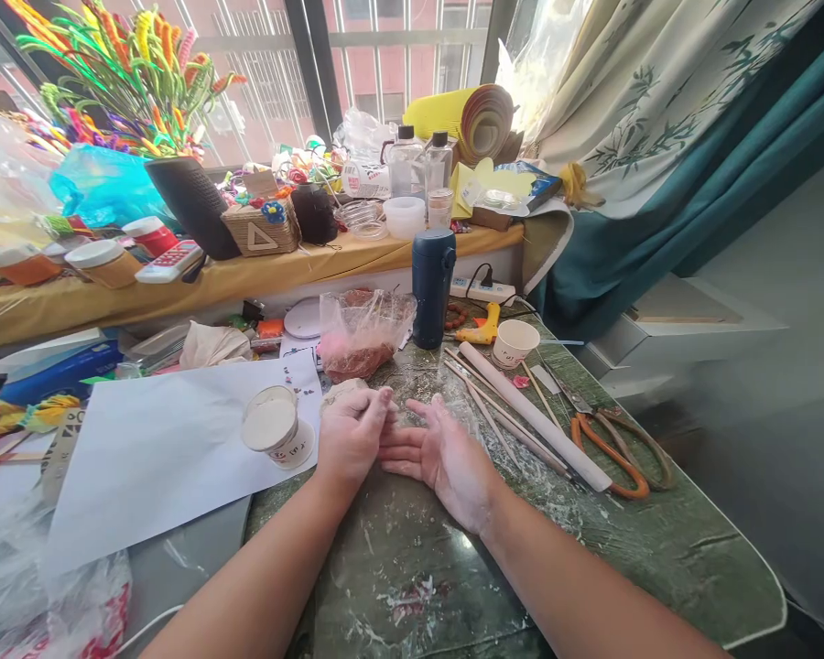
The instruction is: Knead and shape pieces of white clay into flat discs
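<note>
My left hand (352, 428) is closed, thumb laid over curled fingers; whatever it may hold is hidden. Palm turned up, my right hand (453, 462) has its fingers stretched out and apart, their tips reaching my left hand's fingers. White powder dusts both hands. Just behind my left hand lies a pale lump of dough or clay (341, 392), partly covered by it. To the left, a paper cup (271, 419) with white contents stands on a white paper sheet (157, 458). Beyond the hands sits a clear plastic bag (363, 325) with pink and reddish-brown material.
Right of my hands lie a pale rolling pin (532, 416), thin wooden sticks (481, 394) and orange-handled scissors (611, 448). Farther back stand a dark blue bottle (432, 288), a yellow glue gun (479, 325) and another paper cup (515, 343). A crowded windowsill (357, 256) runs behind.
</note>
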Demonstrator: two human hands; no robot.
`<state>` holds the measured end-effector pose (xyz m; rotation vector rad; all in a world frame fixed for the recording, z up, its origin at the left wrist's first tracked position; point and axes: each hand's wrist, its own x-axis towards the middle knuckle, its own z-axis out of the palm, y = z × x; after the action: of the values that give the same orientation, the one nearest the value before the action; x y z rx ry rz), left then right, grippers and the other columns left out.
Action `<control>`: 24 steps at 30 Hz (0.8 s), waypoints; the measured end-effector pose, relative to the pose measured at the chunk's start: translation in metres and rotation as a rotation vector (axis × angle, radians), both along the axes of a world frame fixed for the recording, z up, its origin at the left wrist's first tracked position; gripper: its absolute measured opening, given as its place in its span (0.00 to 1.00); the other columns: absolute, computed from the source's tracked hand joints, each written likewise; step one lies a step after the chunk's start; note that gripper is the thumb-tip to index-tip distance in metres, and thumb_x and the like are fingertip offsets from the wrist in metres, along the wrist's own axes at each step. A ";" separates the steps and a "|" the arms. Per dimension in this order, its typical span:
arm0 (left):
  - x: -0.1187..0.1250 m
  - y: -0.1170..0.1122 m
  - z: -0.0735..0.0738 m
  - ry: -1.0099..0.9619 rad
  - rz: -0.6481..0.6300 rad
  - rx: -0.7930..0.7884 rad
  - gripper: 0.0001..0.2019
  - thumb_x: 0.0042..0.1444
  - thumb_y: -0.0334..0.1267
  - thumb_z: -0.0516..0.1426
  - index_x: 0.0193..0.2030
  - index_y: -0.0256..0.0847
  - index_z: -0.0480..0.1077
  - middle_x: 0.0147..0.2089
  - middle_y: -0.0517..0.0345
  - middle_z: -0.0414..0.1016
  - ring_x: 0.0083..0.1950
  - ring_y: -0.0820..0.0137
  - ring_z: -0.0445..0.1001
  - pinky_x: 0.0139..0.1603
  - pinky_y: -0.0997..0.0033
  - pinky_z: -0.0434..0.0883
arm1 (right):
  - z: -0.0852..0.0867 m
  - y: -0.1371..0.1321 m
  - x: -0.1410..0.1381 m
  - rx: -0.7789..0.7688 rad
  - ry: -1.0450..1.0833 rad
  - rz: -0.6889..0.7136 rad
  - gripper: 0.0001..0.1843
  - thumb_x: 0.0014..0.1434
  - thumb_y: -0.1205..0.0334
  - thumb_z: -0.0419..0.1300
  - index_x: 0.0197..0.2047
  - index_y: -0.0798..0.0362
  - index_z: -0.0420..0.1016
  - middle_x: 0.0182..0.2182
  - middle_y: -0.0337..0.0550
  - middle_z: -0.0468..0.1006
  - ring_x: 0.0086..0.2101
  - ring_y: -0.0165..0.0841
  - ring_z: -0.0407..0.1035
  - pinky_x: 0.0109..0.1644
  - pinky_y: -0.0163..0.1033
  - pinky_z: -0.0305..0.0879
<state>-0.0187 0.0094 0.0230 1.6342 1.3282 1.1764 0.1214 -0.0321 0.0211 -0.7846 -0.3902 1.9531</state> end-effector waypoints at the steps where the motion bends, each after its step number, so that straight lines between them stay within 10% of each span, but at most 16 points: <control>1: 0.000 0.002 0.000 -0.087 0.042 -0.044 0.22 0.64 0.52 0.56 0.24 0.41 0.70 0.21 0.60 0.71 0.22 0.72 0.69 0.24 0.73 0.67 | -0.001 0.000 0.001 -0.023 -0.010 -0.012 0.26 0.72 0.41 0.45 0.58 0.52 0.64 0.32 0.49 0.85 0.34 0.41 0.81 0.44 0.48 0.73; 6: 0.001 0.001 -0.002 -0.147 0.103 0.007 0.18 0.62 0.55 0.58 0.32 0.43 0.66 0.22 0.64 0.68 0.21 0.72 0.67 0.24 0.73 0.67 | 0.001 -0.002 -0.002 -0.075 0.113 0.021 0.24 0.73 0.45 0.45 0.50 0.56 0.71 0.35 0.51 0.84 0.33 0.39 0.80 0.41 0.44 0.74; 9: 0.004 -0.007 -0.002 0.190 -0.220 0.195 0.17 0.59 0.54 0.61 0.44 0.43 0.72 0.39 0.52 0.80 0.41 0.61 0.79 0.49 0.56 0.76 | 0.004 0.000 0.000 -0.069 0.262 -0.046 0.20 0.72 0.50 0.50 0.45 0.57 0.75 0.34 0.46 0.83 0.34 0.34 0.79 0.43 0.40 0.74; 13: 0.005 -0.012 -0.003 0.380 -0.597 0.343 0.26 0.63 0.52 0.58 0.65 0.45 0.65 0.70 0.43 0.67 0.73 0.49 0.61 0.75 0.38 0.51 | 0.004 0.009 0.013 -0.124 0.261 -0.313 0.14 0.68 0.56 0.56 0.36 0.54 0.77 0.27 0.41 0.81 0.29 0.31 0.76 0.38 0.36 0.75; 17: -0.002 -0.005 -0.012 0.225 -0.433 0.391 0.17 0.69 0.45 0.53 0.62 0.46 0.65 0.69 0.44 0.67 0.71 0.55 0.63 0.71 0.47 0.61 | 0.005 0.009 0.023 -0.069 0.166 -0.264 0.24 0.63 0.47 0.60 0.21 0.52 0.66 0.14 0.35 0.71 0.13 0.26 0.59 0.18 0.30 0.55; 24: -0.004 -0.005 -0.009 0.166 -0.386 0.451 0.11 0.69 0.41 0.53 0.55 0.45 0.68 0.58 0.47 0.75 0.62 0.59 0.71 0.64 0.52 0.68 | 0.000 0.005 0.011 0.020 0.003 -0.184 0.23 0.57 0.45 0.69 0.26 0.51 0.66 0.09 0.26 0.61 0.10 0.22 0.45 0.15 0.28 0.41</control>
<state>-0.0228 0.0042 0.0143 2.2327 0.8136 1.1712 0.1324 -0.0267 0.0214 -0.7777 -0.3233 1.7757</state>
